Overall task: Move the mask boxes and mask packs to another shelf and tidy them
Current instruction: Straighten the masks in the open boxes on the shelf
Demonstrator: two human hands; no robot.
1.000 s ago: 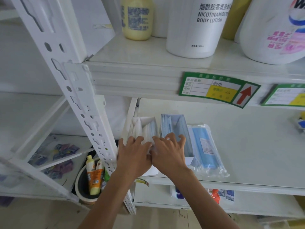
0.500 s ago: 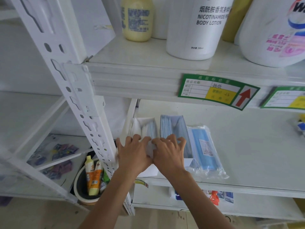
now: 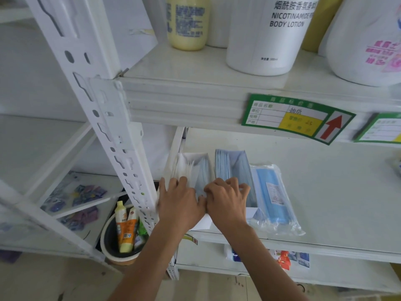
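Note:
Two open white mask boxes stand side by side at the left end of the middle shelf point(image 3: 325, 192). The left mask box point(image 3: 191, 164) holds white and pale blue masks; the right mask box point(image 3: 231, 164) holds blue masks. A clear mask pack point(image 3: 272, 196) of blue masks lies flat just right of them. My left hand point(image 3: 180, 205) rests on the front of the left box, fingers on the masks. My right hand point(image 3: 226, 203) grips the front of the right box, fingers curled into it. The hands touch each other and hide the boxes' front ends.
A white slotted upright point(image 3: 108, 127) stands just left of the boxes. The shelf above carries a body lotion bottle point(image 3: 267, 35), a yellow bottle point(image 3: 187, 22) and a big white jug point(image 3: 368, 40). A green price tag point(image 3: 297, 117) hangs on its edge. Below left, a tub point(image 3: 108, 240) holds tubes.
Both hands have shifted slightly forward over the boxes' fronts, and the right fingers have curled more tightly. The boxes and pack stay in place.

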